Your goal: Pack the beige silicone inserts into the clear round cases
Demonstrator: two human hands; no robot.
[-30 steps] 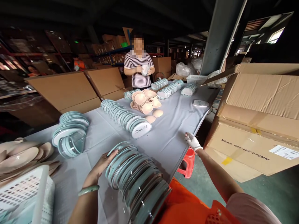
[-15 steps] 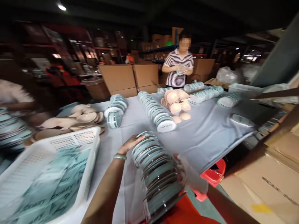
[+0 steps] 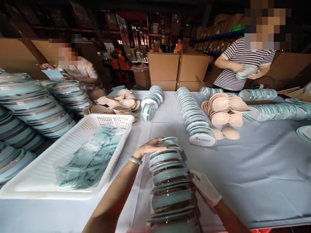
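A long row of round, clear-and-teal packages [image 3: 171, 197] stands on edge, pressed together, in front of me and runs toward my body. Over its far end lies my left hand [image 3: 152, 146], a bangle on the wrist, gripping the end packages with its fingers. Against the row's right side rests my right hand [image 3: 206, 187] in a white glove, its fingertips partly hidden by the packages. Both hands hold the row between them. Left of it sits a white plastic basket [image 3: 120, 153] with flat teal printed packets [image 3: 89, 165] inside.
Another package row [image 3: 194, 113] stands beyond, with beige bra cups [image 3: 221, 105] beside it. More cups [image 3: 121, 103] lie behind the basket, near a shorter package row [image 3: 153, 97]. Tall package stacks [image 3: 36, 103] fill the left. Co-workers stand at left [image 3: 85, 69] and right [image 3: 239, 64].
My view has swung left, bringing the left stacks and a co-worker into fuller sight. The package row now stands straighter in front of me, with both hands still on it.
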